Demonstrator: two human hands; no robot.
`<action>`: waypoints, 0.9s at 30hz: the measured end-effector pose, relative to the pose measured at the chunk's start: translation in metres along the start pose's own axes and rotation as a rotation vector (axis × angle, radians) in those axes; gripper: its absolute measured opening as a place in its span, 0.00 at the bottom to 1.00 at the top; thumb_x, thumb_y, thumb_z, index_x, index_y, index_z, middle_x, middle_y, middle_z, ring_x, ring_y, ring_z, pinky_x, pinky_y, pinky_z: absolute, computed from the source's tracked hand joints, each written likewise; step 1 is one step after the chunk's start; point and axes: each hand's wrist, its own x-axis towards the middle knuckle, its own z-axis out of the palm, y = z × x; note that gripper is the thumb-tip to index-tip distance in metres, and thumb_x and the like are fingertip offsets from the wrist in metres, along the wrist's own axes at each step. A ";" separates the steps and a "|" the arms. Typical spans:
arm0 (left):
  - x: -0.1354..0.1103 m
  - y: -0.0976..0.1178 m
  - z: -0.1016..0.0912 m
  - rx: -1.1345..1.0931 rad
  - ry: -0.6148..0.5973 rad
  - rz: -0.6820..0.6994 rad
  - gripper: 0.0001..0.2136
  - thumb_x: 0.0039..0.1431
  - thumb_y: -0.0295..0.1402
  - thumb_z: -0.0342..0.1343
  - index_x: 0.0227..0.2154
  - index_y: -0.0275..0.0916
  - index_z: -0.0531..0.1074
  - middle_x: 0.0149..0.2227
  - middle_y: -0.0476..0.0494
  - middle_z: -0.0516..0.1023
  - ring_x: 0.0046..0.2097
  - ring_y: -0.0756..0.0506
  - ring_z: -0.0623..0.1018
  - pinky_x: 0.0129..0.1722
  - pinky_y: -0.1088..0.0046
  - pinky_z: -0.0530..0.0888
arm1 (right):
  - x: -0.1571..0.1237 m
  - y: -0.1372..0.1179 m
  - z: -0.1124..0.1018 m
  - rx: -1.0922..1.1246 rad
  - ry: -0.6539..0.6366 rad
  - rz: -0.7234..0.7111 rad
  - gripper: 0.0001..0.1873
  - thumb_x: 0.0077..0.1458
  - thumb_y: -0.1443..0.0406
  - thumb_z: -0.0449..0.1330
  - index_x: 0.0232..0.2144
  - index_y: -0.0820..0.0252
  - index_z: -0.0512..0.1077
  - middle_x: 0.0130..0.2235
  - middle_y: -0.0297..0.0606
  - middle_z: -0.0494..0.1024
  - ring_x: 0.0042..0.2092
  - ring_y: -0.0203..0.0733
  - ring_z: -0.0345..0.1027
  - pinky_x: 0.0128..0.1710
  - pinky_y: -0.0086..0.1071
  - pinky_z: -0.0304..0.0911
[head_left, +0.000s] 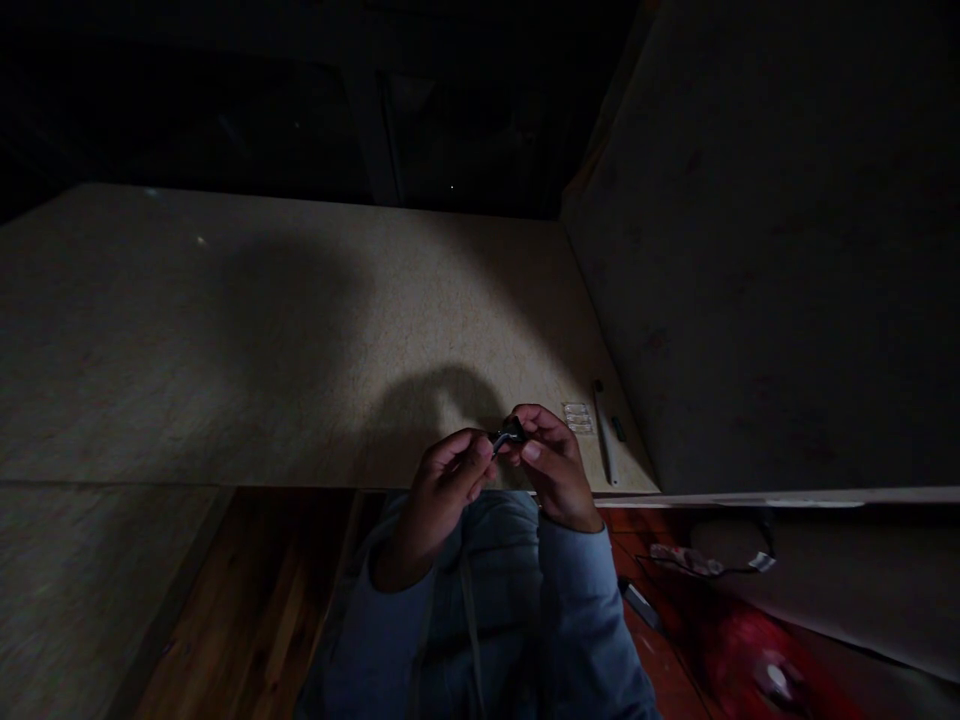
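Near the table's front edge my two hands meet over one small black object (514, 430), which has a thin, shiny grey bent part (500, 441); the dim light hides its exact kind. My left hand (454, 475) is closed, thumb and fingers pinching the grey part. The black part sits between the thumb and fingers of my right hand (556, 465), also closed. To the right of my right hand lie a small clear plastic piece (578, 418), a slim pale-handled brush (606, 440) and a short dark green stick-like item (619, 429).
The pale speckled table (315, 330) reaches back to a dark window (465, 140). A wall (772, 250) rises along its right side. Below on the right are a cable, a grey-white slim item (641, 605) and something red (757, 650). Wooden floor (247, 600) shows lower left.
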 end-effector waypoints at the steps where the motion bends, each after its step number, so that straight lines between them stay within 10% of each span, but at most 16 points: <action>1: 0.000 0.000 0.001 -0.009 0.003 -0.001 0.25 0.59 0.54 0.56 0.33 0.31 0.69 0.25 0.49 0.65 0.23 0.56 0.58 0.22 0.77 0.55 | 0.000 0.000 -0.001 0.007 -0.003 -0.015 0.20 0.43 0.60 0.74 0.37 0.62 0.75 0.32 0.36 0.73 0.31 0.34 0.67 0.30 0.26 0.62; 27: 0.000 -0.003 0.009 0.085 0.069 0.016 0.26 0.56 0.56 0.58 0.30 0.31 0.74 0.25 0.46 0.68 0.24 0.54 0.60 0.24 0.75 0.56 | -0.004 -0.001 -0.014 -0.056 -0.004 -0.103 0.18 0.46 0.61 0.72 0.39 0.60 0.77 0.33 0.37 0.76 0.34 0.36 0.70 0.34 0.27 0.63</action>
